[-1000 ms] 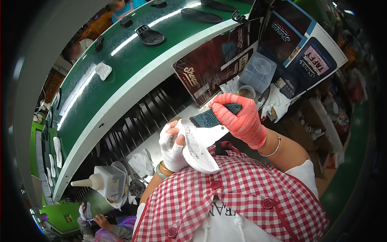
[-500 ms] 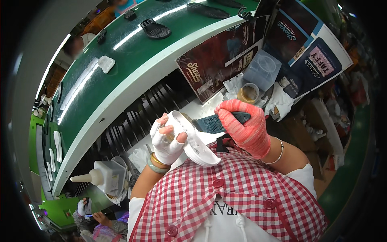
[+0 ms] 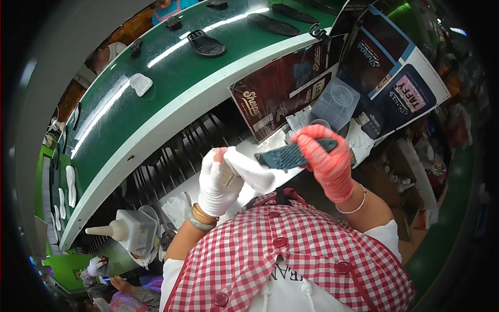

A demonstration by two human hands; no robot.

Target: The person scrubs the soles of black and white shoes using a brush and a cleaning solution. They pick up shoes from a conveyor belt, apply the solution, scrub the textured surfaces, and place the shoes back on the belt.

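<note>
My left hand (image 3: pixel 221 182), in a white glove with bare fingertips, is closed around a white shoe sole (image 3: pixel 250 170). The sole is tilted, with one end pointing right toward my other hand. In a coral-red knitted glove, my right hand (image 3: pixel 328 161) grips a flat dark blue-green tool with a ridged face (image 3: pixel 283 157). Its free end points left, close to the sole; whether they touch I cannot tell. My fingers hide the tool's other end.
A green conveyor belt (image 3: pixel 171 67) with a pale edge curves ahead, carrying dark soles (image 3: pixel 206 44) and white pieces. Dark printed cardboard panels (image 3: pixel 280 86) surround a clear plastic tub (image 3: pixel 335 104) at right. A white spouted bottle (image 3: pixel 136 229) stands left; another person's gloved hand (image 3: pixel 97 266) shows below it.
The white sole has turned in my left hand, its far end swinging up. My right hand has shifted slightly right and up with the tool, which now shows its ridged face.
</note>
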